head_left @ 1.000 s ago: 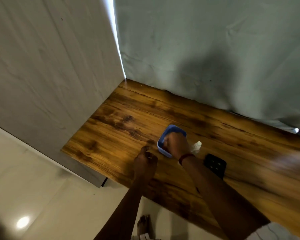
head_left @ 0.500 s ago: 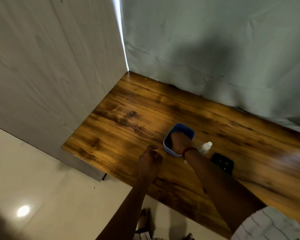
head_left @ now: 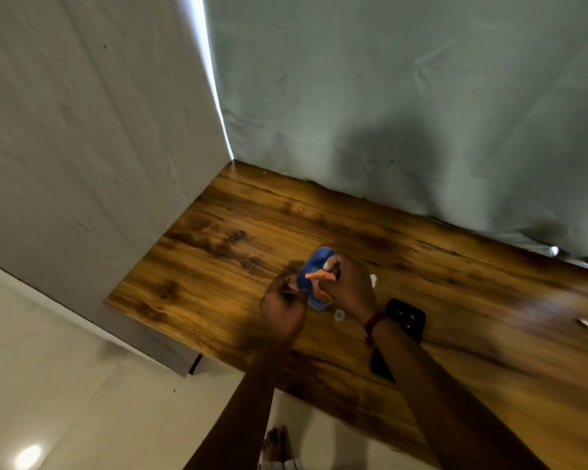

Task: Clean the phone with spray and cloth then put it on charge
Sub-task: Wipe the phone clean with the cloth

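Both hands met over the blue tray at centre frame.
Right hand [head_left: 348,286] gripped an orange cloth [head_left: 318,277] above the blue tray [head_left: 311,270]; left hand [head_left: 282,305] pinched its edge. The phone [head_left: 406,318] lay on the bench [head_left: 218,252], just right of the right wrist.

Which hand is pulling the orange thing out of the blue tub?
The right hand, the one with the red wristband, pinches the orange item above the blue tub. The left hand sits at the tub's near edge instead.
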